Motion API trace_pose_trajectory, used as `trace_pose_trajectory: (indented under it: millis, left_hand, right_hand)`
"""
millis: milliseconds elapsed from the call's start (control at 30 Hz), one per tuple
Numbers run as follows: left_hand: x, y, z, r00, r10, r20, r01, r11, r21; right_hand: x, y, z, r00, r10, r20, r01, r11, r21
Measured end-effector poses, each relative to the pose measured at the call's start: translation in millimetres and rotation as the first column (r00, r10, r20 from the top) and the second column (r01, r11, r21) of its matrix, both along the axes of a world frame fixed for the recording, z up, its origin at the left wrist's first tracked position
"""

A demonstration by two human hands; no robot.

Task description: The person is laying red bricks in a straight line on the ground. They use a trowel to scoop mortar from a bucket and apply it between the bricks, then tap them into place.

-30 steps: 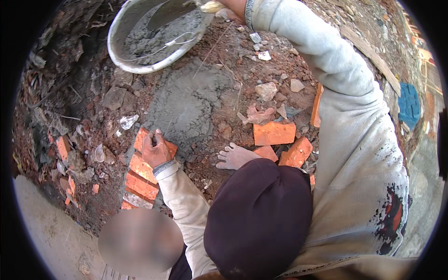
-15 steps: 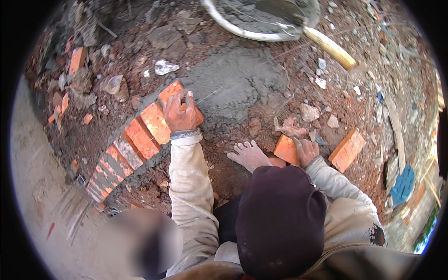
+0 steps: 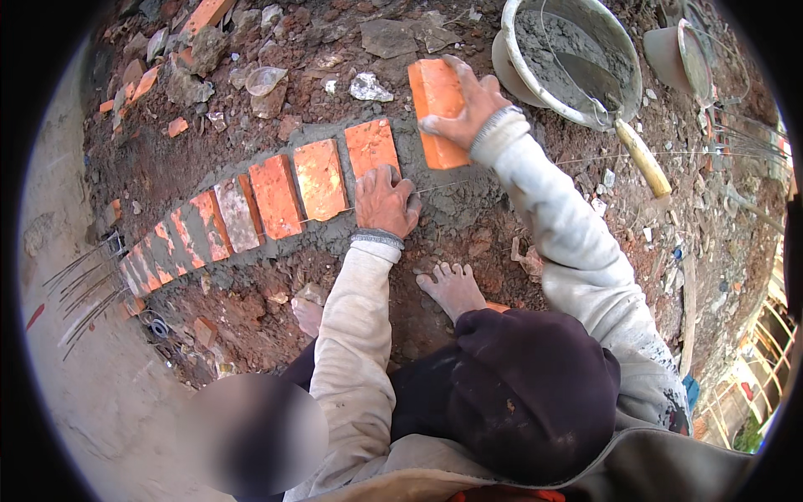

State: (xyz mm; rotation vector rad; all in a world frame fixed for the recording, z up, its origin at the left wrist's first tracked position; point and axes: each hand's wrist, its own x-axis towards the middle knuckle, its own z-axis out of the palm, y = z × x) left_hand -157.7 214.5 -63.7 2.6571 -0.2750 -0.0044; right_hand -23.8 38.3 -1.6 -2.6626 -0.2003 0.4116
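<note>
My left hand rests with bent fingers on the near end of an orange brick, the last in a curved row of bricks. In my right hand is another orange brick, gripped by its right side and raised over the grey mortar just past the row's end. Beside the brick under my left hand lie a mottled orange brick and a redder brick. Wet mortar spreads around the row's right end. A thin string passes close to my left fingers.
A pale bucket of mortar, with a wooden-handled tool leaning in it, stands far right; a smaller bucket is beyond. Rubble and stones lie behind the row. Bent rods stick out at left. My bare foot is near the mortar.
My right hand has gone from a brick on the ground by my foot to holding one up over the mortar. My left hand stays at the row's last brick. The view has shifted right.
</note>
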Motion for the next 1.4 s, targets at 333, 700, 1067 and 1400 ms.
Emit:
trace_pose_trajectory:
  millis: [333,700,1067,1400]
  left_hand:
    - [-36.3,-1.3,-11.6,0.994,-0.011,0.112,0.029,0.987,-0.161]
    - [-31.3,3.9,-4.5,0.992,-0.013,0.127,0.033,0.987,-0.159]
    - [-29.3,4.9,-0.5,0.990,0.009,0.138,0.014,0.986,-0.164]
    - [-25.9,1.9,0.2,0.990,-0.018,0.138,0.035,0.992,-0.122]
  right_hand:
    - [-39.2,43.8,-46.0,0.959,-0.019,-0.281,-0.048,0.972,-0.229]
    - [-46.7,43.6,-61.3,0.958,0.022,-0.288,-0.108,0.952,-0.287]
    - [-46.2,38.1,-57.2,0.941,0.029,-0.336,-0.113,0.966,-0.233]
    - [-42.3,36.7,-51.3,0.942,0.045,-0.332,-0.126,0.966,-0.227]
